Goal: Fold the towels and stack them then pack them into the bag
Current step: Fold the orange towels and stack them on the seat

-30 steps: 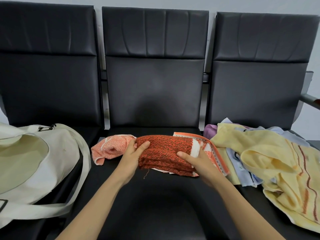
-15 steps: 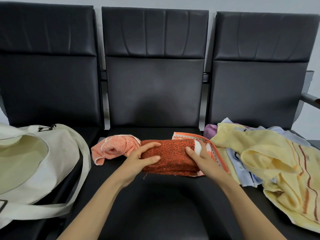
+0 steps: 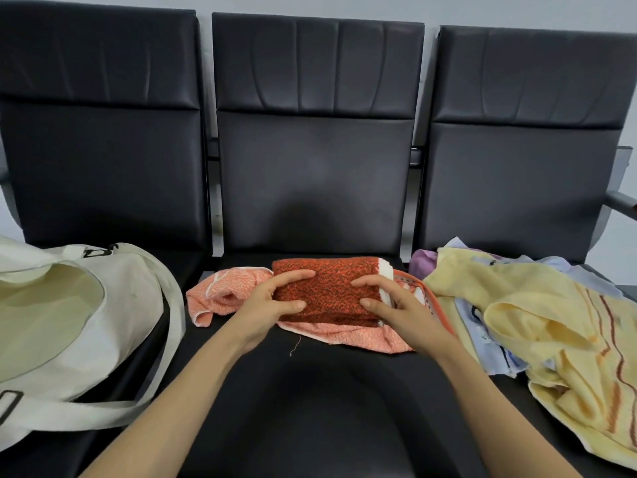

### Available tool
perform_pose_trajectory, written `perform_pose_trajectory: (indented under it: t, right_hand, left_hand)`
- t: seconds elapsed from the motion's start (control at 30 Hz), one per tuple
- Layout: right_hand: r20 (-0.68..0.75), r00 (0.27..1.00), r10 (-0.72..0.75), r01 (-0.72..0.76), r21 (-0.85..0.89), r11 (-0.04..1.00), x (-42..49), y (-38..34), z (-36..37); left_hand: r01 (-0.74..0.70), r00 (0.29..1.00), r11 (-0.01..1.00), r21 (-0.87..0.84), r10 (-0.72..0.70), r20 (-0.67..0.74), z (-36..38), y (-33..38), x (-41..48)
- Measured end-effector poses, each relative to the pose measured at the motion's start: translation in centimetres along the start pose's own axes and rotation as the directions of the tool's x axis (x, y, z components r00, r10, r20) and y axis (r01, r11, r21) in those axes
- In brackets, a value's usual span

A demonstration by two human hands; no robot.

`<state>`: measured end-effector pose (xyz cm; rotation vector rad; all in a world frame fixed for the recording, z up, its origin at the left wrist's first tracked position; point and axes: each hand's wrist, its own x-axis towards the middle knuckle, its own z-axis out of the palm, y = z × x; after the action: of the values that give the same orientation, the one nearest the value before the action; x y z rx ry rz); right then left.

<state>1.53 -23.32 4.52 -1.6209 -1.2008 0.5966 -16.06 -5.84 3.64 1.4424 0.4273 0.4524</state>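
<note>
My left hand (image 3: pixel 272 305) & right hand (image 3: pixel 403 310) grip the folded red-orange towel (image 3: pixel 331 288) btwn them, atop a salmon towel (image 3: pixel 224 291) on the bench (image 3: pixel 310 391). The tote bag (image 3: pixel 103 305) lies left of my left hand; yellow towel (image 3: pixel 551 322) right of my right hand.

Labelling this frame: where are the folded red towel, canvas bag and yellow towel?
folded red towel (image 3: pixel 331 288), head view, top face
canvas bag (image 3: pixel 138 301), head view, side panel
yellow towel (image 3: pixel 517 294), head view, upper fold

On the middle black seat (image 3: pixel 310 408), the left hand (image 3: pixel 272 303) and right hand (image 3: pixel 400 308) grip the ends of a folded rust-red towel (image 3: pixel 331 288) lying on a salmon-pink towel (image 3: pixel 227 288). A cream tote bag (image 3: pixel 113 305) gapes left; a yellow striped towel (image 3: pixel 517 291) tops a loose pile right.
</note>
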Motion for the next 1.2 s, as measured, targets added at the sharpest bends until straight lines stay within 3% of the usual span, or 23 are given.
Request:
perform_pose_trajectory:
  t: [0.17, 0.3, 0.53, 0.73, 0.83, 0.9, 0.97, 1.07, 1.2]
  right_hand:
    - [0.060, 0.991, 0.118, -0.125, 0.128, 0.984, 6.6, 0.7, 0.3]
    - [0.081, 0.987, 0.140, -0.149, 0.125, 0.981, 13.0, 0.8, 1.8]
    - [0.118, 0.974, 0.193, -0.201, 0.056, 0.978, 22.3, 3.9, 7.1]
    - [0.118, 0.950, 0.290, -0.272, -0.148, 0.951, 26.0, 8.3, 11.1]
    - [-0.027, 0.975, 0.220, -0.204, -0.501, 0.841, 26.3, 10.2, 12.0]
    - [-0.075, 0.997, -0.033, -0.026, -0.671, 0.741, 25.6, 10.2, 12.2]
    - [0.004, 0.983, -0.185, 0.129, -0.732, 0.669, 25.0, 10.1, 12.4]
    - [0.121, 0.990, -0.073, 0.139, -0.739, 0.659, 24.5, 10.2, 12.2]
    - [0.184, 0.983, -0.002, 0.136, -0.722, 0.678, 23.9, 10.0, 11.8]
  left_hand:
    - [0.002, 1.000, 0.996, 0.093, -0.001, -0.012, -3.7, 1.9, 4.6]
    - [0.002, 0.999, 0.977, 0.213, 0.008, -0.044, -8.0, 2.9, 8.7]
    - [0.115, 0.973, 0.958, 0.262, -0.056, -0.222, -14.6, 0.2, 15.0]
    - [0.260, 0.933, 0.906, 0.333, -0.147, -0.329, -17.6, -4.3, 17.5]
    - [0.284, 0.917, 0.837, 0.467, -0.096, -0.386, -18.1, -6.2, 17.9]
    - [0.288, 0.902, 0.664, 0.690, 0.054, -0.428, -18.3, -6.2, 17.6]
    - [0.207, 0.908, 0.583, 0.786, 0.185, -0.376, -18.1, -5.9, 17.2]
    - [0.095, 0.932, 0.568, 0.817, 0.238, -0.273, -17.7, -6.0, 16.5]
    - [0.109, 0.924, 0.529, 0.841, 0.258, -0.282, -17.8, -6.6, 16.1]
